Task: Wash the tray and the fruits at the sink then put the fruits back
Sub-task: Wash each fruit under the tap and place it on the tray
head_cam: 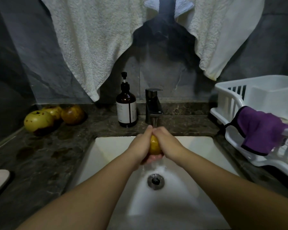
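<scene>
Dark marble surface [45,156] around a white sink [106,151]: left hand [142,143] and right hand [167,140] clasp a yellow fruit [154,145] under the faucet [153,105], three fruits [53,116] at the surface's rear-left corner.

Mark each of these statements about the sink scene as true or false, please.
1. Both hands hold one yellow fruit under the faucet. True.
2. The purple cloth lies in the sink. False: it hangs on the white rack.
3. The other fruits sit on the counter at the left. True.
4. The soap bottle stands right of the faucet. False: it stands left of it.
</scene>
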The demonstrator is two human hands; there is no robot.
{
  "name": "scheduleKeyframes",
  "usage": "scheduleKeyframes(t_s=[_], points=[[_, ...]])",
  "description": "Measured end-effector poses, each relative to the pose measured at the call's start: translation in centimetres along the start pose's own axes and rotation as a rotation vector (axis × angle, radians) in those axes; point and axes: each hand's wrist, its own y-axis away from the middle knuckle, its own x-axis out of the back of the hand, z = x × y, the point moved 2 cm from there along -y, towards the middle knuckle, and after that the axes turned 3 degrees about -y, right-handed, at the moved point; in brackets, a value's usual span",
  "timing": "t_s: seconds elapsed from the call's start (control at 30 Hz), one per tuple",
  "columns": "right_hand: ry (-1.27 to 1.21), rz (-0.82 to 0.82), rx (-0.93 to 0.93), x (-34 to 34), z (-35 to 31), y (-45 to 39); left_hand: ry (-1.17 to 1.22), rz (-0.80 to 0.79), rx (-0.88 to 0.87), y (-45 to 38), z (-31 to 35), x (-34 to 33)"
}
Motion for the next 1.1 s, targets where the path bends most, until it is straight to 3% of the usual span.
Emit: scheduleKeyframes(t_s=[0.1,0.2,0.33,0.43,0.57,0.67,0.8,0.93,1.07,1.1], points=[[-0.058,0.011,-0.077,-0.3,-0.1,0.1,-0.039,0.076,-0.038,0.0,0.0,0.3],[0.074,0.064,0.086,-0.4,-0.2,-0.1,0.031,0.004,0.012,0.3,0.0,0.5],[-0.037,0.022,-0.085,-0.6,-0.2,0.2,-0.039,0.079,-0.039,0.1,-0.2,0.6],[0.092,0.062,0.067,-0.7,-0.4,0.1,0.099,-0.025,0.035,0.5,-0.1,0.6],[0.000,0.012,-0.051,-0.8,-0.4,0.1,0.002,0.083,-0.050,0.0,-0.1,0.5],[0.132,0.051,0.096,-0.7,-0.6,0.2,0.067,0.002,-0.006,0.3,-0.2,0.6],[-0.017,-0.028,-0.090,-1.1,-0.4,0.6,-0.071,0.119,-0.071,-0.3,-0.4,0.8],[0.073,0.015,0.062,-1.1,-0.3,0.3,0.041,-0.003,0.038,-0.3,-0.5,1.1],[-0.053,-0.003,-0.089,-1.4,-0.5,0.3,-0.091,0.133,-0.070,-0.9,-0.6,1.2],[-0.019,0.029,-0.052,-1.4,-0.5,0.1,-0.057,0.116,-0.036,-0.8,-0.7,1.1]])
